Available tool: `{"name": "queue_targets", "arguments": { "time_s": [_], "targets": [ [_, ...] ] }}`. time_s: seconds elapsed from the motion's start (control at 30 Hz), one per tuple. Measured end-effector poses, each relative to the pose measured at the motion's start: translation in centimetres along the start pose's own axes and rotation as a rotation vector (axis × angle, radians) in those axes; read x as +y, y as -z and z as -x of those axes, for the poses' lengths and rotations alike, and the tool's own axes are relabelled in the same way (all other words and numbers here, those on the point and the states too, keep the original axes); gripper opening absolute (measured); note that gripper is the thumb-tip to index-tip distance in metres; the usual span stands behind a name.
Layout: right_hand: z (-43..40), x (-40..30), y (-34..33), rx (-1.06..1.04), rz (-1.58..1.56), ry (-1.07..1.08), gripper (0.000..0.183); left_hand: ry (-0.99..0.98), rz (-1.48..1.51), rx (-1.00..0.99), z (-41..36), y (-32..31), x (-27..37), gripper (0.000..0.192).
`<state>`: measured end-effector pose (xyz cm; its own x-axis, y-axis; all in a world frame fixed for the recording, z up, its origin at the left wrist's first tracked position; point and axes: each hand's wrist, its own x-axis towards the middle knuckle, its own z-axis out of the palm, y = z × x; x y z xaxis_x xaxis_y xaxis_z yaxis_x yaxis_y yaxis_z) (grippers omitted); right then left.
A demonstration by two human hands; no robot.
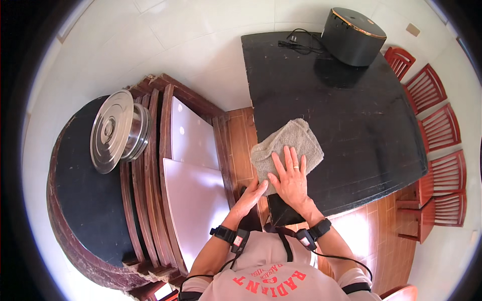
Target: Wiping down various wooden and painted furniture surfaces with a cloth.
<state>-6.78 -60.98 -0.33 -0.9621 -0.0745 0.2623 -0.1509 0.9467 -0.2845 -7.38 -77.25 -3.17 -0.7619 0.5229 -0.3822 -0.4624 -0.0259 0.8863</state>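
Observation:
A folded grey-beige cloth [290, 141] lies on the near left part of a black table [350, 124], with its left side reaching past the table's edge. My right hand [292, 180] rests flat on the cloth, fingers spread, a ring on one finger. At the cloth's lower left corner is my left hand [250, 197], its thumb and fingers around the hanging edge of the cloth.
A black appliance [352, 39] and its coiled power cord [301, 43] are at the table's far end. Red wooden chairs [442, 126] line the right wall. To the left, stacked wooden boards [147, 210] stand beside a black rounded top [86, 195] bearing steel lids and pans [113, 131].

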Motion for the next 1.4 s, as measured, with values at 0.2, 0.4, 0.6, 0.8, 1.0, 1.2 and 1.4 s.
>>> {"name": "queue_targets", "arguments": {
  "time_s": [0.2,0.4,0.6,0.8,1.0,1.2,1.4],
  "targets": [
    [-4.1,-0.2,-0.9,-0.076,0.041,-0.059,0.057,-0.033,0.077,0.004,-4.3,2.5,0.7,0.058],
    [-11.9,1.0,-3.1,-0.068,0.105,-0.115,0.056,-0.004,0.072,-0.016,-10.9,6.2,4.9,0.057],
    [-18.4,1.8,-5.2,-0.086,0.195,-0.214,0.056,0.015,0.105,-0.100,-17.1,9.6,9.3,0.063],
    [-23.5,2.0,-6.7,-0.113,0.203,-0.289,0.058,-0.064,0.116,-0.123,-22.1,12.9,9.5,0.064],
    [-29.3,4.4,-8.6,-0.074,0.217,-0.302,0.059,-0.083,0.131,-0.085,-24.2,14.2,12.1,0.066],
    [-35.1,5.6,-10.6,-0.119,0.257,-0.323,0.070,-0.091,0.222,-0.084,-25.2,15.3,12.6,0.066],
    [-39.9,5.3,-11.6,-0.275,0.235,-0.376,0.084,-0.042,0.194,-0.026,-29.0,16.6,13.3,0.061]
  ]
}}
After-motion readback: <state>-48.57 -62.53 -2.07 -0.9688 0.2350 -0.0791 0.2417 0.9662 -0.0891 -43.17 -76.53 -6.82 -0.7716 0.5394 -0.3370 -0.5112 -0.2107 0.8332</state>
